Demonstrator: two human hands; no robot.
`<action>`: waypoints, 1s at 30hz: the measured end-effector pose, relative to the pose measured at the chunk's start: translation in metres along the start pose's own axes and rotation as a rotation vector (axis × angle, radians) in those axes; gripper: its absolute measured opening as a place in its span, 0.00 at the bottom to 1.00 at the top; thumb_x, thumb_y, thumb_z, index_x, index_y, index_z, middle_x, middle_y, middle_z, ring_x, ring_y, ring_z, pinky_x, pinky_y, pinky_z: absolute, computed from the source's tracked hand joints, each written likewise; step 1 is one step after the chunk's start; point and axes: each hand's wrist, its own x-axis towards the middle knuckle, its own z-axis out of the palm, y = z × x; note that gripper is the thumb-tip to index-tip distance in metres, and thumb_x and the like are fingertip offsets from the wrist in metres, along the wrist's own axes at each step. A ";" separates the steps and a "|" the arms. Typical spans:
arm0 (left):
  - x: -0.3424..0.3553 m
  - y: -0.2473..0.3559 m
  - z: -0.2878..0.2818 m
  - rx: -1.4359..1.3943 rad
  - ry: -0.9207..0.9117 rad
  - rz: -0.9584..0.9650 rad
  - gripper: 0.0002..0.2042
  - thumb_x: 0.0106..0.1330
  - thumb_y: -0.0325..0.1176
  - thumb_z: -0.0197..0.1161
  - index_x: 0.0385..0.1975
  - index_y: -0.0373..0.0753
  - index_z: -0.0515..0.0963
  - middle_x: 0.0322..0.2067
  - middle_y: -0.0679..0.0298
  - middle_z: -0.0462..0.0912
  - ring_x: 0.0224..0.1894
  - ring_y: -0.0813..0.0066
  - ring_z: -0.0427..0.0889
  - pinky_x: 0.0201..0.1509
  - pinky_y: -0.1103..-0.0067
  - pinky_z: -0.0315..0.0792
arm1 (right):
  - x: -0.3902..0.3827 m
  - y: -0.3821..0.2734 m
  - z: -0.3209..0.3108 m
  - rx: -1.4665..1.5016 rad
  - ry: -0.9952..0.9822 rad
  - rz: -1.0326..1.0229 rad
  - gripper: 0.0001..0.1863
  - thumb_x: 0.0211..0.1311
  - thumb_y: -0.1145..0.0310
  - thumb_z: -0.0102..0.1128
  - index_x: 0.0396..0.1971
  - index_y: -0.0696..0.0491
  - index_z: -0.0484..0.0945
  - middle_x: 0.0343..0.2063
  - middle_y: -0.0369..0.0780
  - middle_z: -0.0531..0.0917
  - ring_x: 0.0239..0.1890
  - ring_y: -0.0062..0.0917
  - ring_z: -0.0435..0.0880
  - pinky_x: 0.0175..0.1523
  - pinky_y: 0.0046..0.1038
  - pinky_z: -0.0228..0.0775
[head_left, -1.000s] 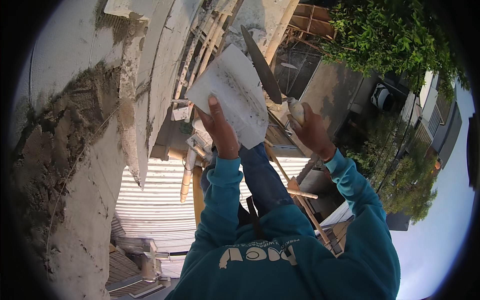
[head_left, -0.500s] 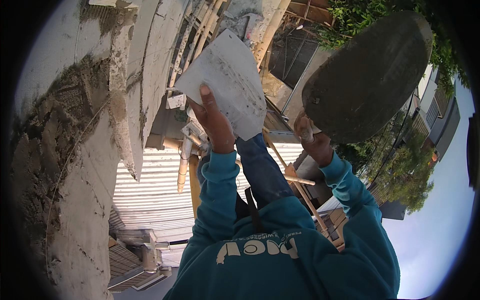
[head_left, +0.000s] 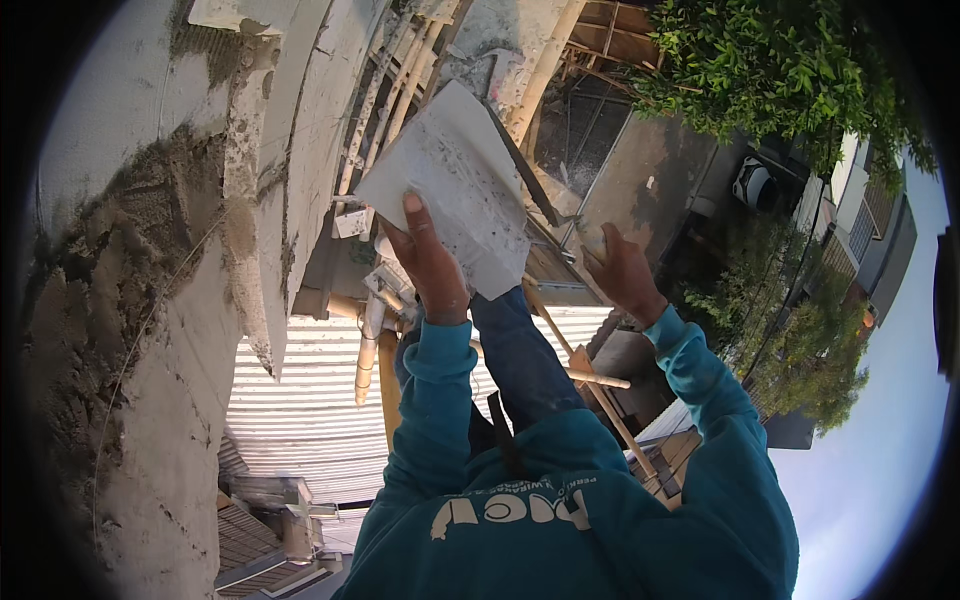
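Note:
My left hand point(head_left: 436, 270) grips a pale grey, roughly four-sided flat board point(head_left: 440, 185) by its near left corner, thumb on top and fingers out of sight beneath. Grey smears and specks of mortar lie on its face. To the right, my right hand point(head_left: 627, 275) is closed round the handle of a trowel point(head_left: 527, 172). Its blade now shows nearly edge-on as a dark strip along the board's right side; whether it touches the board I cannot tell. Both forearms are in teal sleeves.
Left of me rises a wall point(head_left: 170, 330) with dark, wet-looking mortar patches and a thin line across it. Bamboo poles point(head_left: 400, 90) stand beyond the board. Below are my jeans-clad leg point(head_left: 530, 350), a corrugated roof point(head_left: 300, 400) and a bamboo pole point(head_left: 598, 378). Leafy branches point(head_left: 790, 70) fill the upper right.
The trowel has swung left from the upper right to the board's right side, turning from its broad face to edge-on. The board has shifted slightly down in view.

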 end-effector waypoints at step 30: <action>-0.004 0.001 -0.005 -0.038 -0.009 -0.066 0.39 0.71 0.54 0.55 0.71 0.33 0.49 0.62 0.48 0.64 0.62 0.59 0.68 0.64 0.65 0.67 | 0.090 -0.103 -0.035 0.404 0.013 -0.131 0.23 0.59 0.63 0.67 0.46 0.61 0.70 0.29 0.55 0.83 0.33 0.51 0.85 0.37 0.39 0.78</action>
